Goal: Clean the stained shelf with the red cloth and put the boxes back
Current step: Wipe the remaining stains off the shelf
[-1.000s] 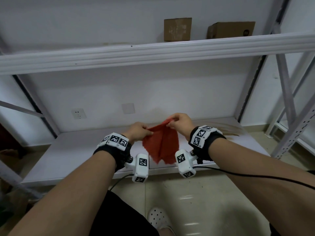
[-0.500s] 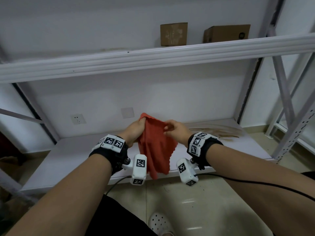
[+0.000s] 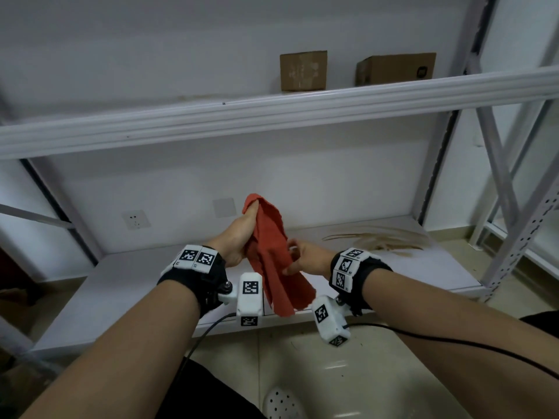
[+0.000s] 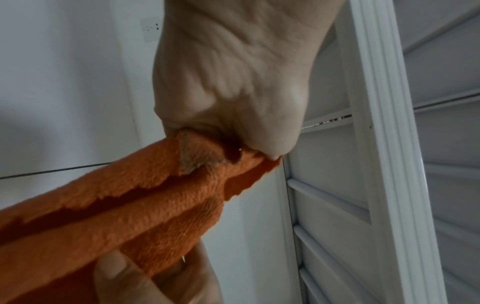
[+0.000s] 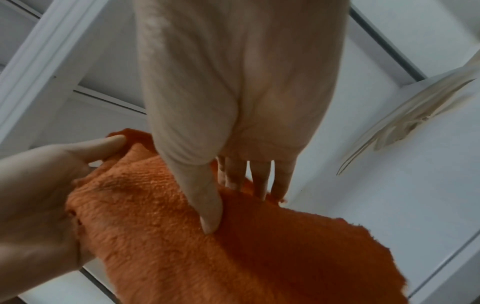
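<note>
The red cloth (image 3: 272, 261) hangs bunched lengthwise in front of the white lower shelf (image 3: 121, 282). My left hand (image 3: 240, 237) grips its top end in a fist (image 4: 233, 92), with the cloth (image 4: 155, 205) trailing out below. My right hand (image 3: 302, 260) pinches the cloth (image 5: 233, 257) lower down, thumb (image 5: 207, 205) on the front and fingers behind. A brown streaky stain (image 3: 381, 238) lies on the shelf's right part, to the right of my hands. Two cardboard boxes (image 3: 303, 71) (image 3: 396, 69) stand on the upper shelf (image 3: 272, 113).
White rack uprights and braces (image 3: 496, 164) stand to the right. A wall socket (image 3: 136, 219) sits behind the lower shelf. Cables run from the wrist cameras (image 3: 249, 297) over the tiled floor (image 3: 348, 373). My white shoe (image 3: 281, 403) is below.
The cloth was held spread between both hands. My left hand has lifted its corner higher, and my right hand has slid down the cloth, which now hangs gathered.
</note>
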